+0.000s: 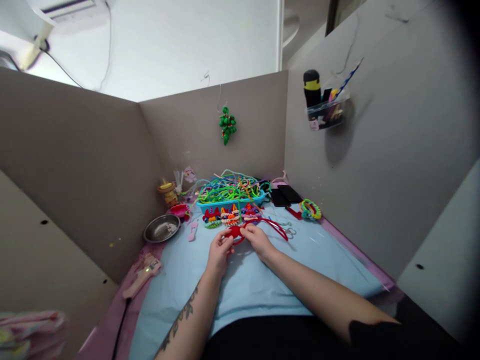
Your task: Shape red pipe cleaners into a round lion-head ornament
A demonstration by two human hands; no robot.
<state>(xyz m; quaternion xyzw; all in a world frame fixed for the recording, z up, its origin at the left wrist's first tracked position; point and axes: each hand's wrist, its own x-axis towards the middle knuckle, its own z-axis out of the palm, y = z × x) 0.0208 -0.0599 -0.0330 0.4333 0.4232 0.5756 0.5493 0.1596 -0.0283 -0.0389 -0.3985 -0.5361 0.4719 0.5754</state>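
Over the middle of the light blue cloth (pixel 285 290), my left hand (pixel 220 249) pinches the left side of a small red knotted cord piece (pixel 235 231). The fingers of my right hand (pixel 258 241) are closed on its right side. A loop hangs below the piece, and long red cord ends (pixel 278 228) trail off to the right past my right hand. Scissors (pixel 289 231) lie partly beneath those ends. Just beyond my hands, several colourful knotted cord pieces (pixel 230 215) sit in a row. My fingertips partly cover the red piece, so its exact shape is unclear.
Behind stands a blue basket (pixel 213 206) heaped with coloured cords. To the left are a metal bowl (pixel 162 229) with small white bits, a pink clip-like tool (pixel 192 231) and a glue gun (pixel 144 275). Phones (pixel 288 193) and corded rings (pixel 311 209) lie right. Grey partitions enclose the table.
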